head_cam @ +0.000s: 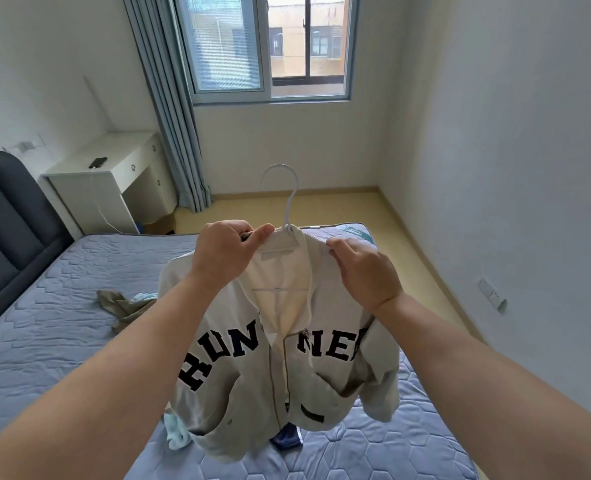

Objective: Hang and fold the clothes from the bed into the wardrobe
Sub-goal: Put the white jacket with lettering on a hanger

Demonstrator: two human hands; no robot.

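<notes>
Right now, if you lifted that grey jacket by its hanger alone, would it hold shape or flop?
Probably floppy: the jacket sags in soft folds under the hanger. Its cloth looks thick, so likely weighty for clothing. It might slide off; the left hand and right hand pinch its collar.

White desk (114, 168) with drawers: far up-left of the left hand (223, 252), against the wall. Dark phone (98, 162) lies flat on its top; white cable (101, 211) trails down its front. Blue-grey curtain (169, 109) above the left hand, just beside the desk. Sliding window (270, 50) high above both hands. Wall socket (491, 294) right of the right hand (366, 271). Yellowish floor (339, 209) beyond both.
</notes>
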